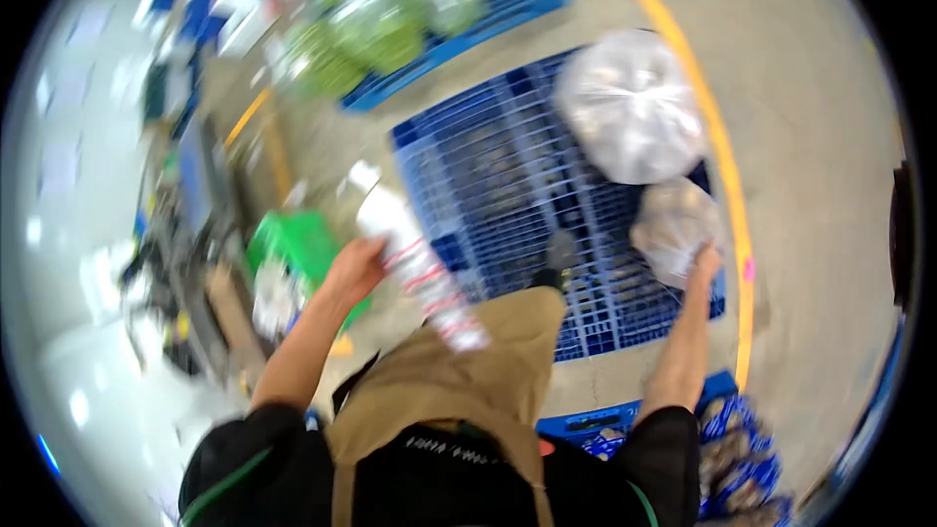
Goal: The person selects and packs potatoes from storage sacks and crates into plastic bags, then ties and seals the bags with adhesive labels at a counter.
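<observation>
My left hand [359,271] is closed on a long white plastic roll with red bands [418,268], which hangs at a slant in front of my tan apron [459,361]. At the right, my right hand [707,263] grips a clear plastic bag with pale brownish contents [673,229]. This bag is at the right edge of the blue pallet [488,146]; I cannot tell whether it rests there or is held just above. Beyond it, a larger tied clear bag with whitish contents [632,107] sits on the pallet's far right corner.
Another blue pallet [468,34] carries several bags of green produce [376,24]. A green container [298,244] stands at the left. Blue-and-brown bags [742,459] are at the lower right, near my right arm. A yellow floor line [717,127] runs along the right.
</observation>
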The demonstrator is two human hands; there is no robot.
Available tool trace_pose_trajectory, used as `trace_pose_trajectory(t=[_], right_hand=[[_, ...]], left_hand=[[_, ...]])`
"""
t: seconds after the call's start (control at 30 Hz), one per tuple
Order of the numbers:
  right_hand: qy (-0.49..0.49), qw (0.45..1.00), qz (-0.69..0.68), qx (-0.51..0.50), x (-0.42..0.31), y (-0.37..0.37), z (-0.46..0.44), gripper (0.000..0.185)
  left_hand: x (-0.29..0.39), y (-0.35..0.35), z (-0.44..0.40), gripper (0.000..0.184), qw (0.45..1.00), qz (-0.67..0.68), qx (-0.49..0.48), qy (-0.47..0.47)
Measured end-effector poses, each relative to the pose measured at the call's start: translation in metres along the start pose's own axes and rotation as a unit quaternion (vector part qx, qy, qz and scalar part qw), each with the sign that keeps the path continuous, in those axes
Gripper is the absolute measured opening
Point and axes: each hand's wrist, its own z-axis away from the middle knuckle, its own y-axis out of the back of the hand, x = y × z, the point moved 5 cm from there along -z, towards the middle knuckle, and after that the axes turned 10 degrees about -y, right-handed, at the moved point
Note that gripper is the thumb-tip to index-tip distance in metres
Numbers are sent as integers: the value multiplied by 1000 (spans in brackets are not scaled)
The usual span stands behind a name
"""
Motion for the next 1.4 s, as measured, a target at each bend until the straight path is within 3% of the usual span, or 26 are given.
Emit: trace_pose_trajectory(t=[0.03, 0.07, 0.1, 0.2, 0.3, 0.37, 0.47, 0.53, 0.6, 0.77, 0.87, 0.93, 1.0, 1.07, 1.27, 1.33, 1.4], right_hand=[[-46, 982, -173, -54, -20, 18, 12, 46], [-103, 931, -334, -105, -43, 44, 21, 42], [-25, 921, -365, -134, -107, 86, 63, 37], [137, 937, -267, -181, -219, 149, 188, 35], [274, 902, -199, -267, -302, 158, 360, 33], [332, 838, -206, -380, -351, 153, 489, 34], [365, 698, -228, -572, -397, 120, 686, 39], [397, 657, -200, -610, -420, 106, 800, 35], [423, 635, -67, -644, -426, 78, 882, 27], [417, 542, -65, -727, -406, 26, 1085, 24], [271, 515, -48, -812, -403, 5, 1189, 22], [212, 480, -40, -850, -384, -18, 1239, 23], [170, 464, -17, -869, -364, -33, 1280, 24], [149, 453, 15, -879, -351, -39, 1302, 24], [188, 361, 139, -903, -322, -97, 1422, 20], [186, 341, 155, -908, -322, -112, 1456, 18], [167, 345, 166, -908, -328, -127, 1486, 17]], left_hand=[[3, 5, 4, 30, 1000, 7, 9, 10], [2, 19, 10, 32, 1000, 30, 4, 1], [6, 22, 22, 36, 999, 37, 7, -8], [11, 64, 51, 39, 998, 58, -17, -19], [6, 137, 91, 39, 991, 105, -50, -62], [-8, 191, 115, 38, 988, 121, -41, -82], [-20, 297, 163, 36, 978, 165, -33, -122], [-28, 363, 198, 35, 966, 209, -5, -150], [-37, 424, 238, 34, 955, 229, 44, -183], [-94, 583, 353, 36, 911, 280, 171, -248], [-120, 647, 407, 47, 893, 237, 254, -287], [-158, 658, 433, 55, 870, 223, 298, -323], [-198, 662, 451, 57, 877, 195, 329, -290], [-225, 647, 464, 38, 875, 227, 375, -206], [-272, 689, 520, 32, 808, 287, 469, -213], [-273, 713, 533, 32, 806, 261, 503, -169], [-284, 744, 522, 33, 779, 287, 514, -218]])
